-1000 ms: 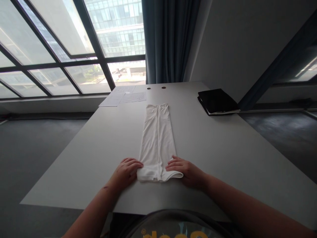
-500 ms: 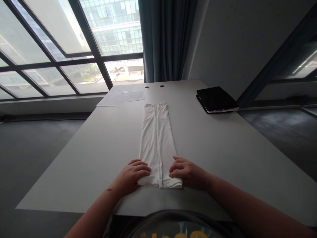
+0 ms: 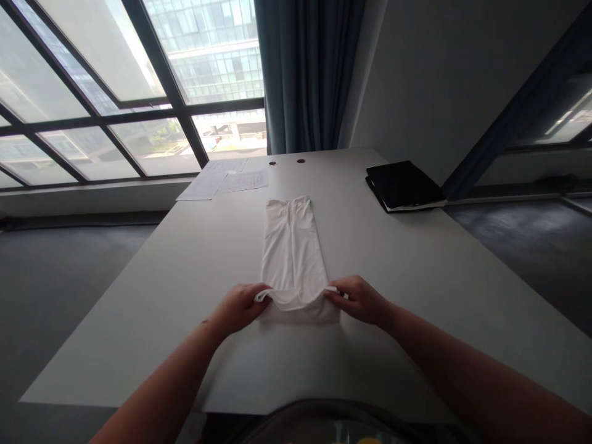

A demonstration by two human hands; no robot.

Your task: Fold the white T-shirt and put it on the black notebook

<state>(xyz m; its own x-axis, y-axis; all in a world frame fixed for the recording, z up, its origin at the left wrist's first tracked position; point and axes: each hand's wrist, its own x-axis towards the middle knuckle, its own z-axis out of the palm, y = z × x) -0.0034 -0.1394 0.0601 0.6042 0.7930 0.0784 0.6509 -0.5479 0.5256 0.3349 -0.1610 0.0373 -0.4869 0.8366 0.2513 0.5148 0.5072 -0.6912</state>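
A long white folded garment (image 3: 291, 246) lies lengthwise down the middle of a grey table (image 3: 416, 277). Its near end is lifted off the table and curled back toward the far end. My left hand (image 3: 238, 306) pinches the near left corner of that end. My right hand (image 3: 358, 299) pinches the near right corner. Both hands are closed on the cloth, and the raised edge sags between them.
A black notebook (image 3: 402, 185) lies at the far right of the table. Several paper sheets (image 3: 226, 180) lie at the far left, near two cable holes (image 3: 287, 162). A dark curtain (image 3: 305, 74) and large windows stand beyond the table.
Both hands went from resting flat on the garment's near end to pinching its corners. They have lifted that end and carried it away from me.
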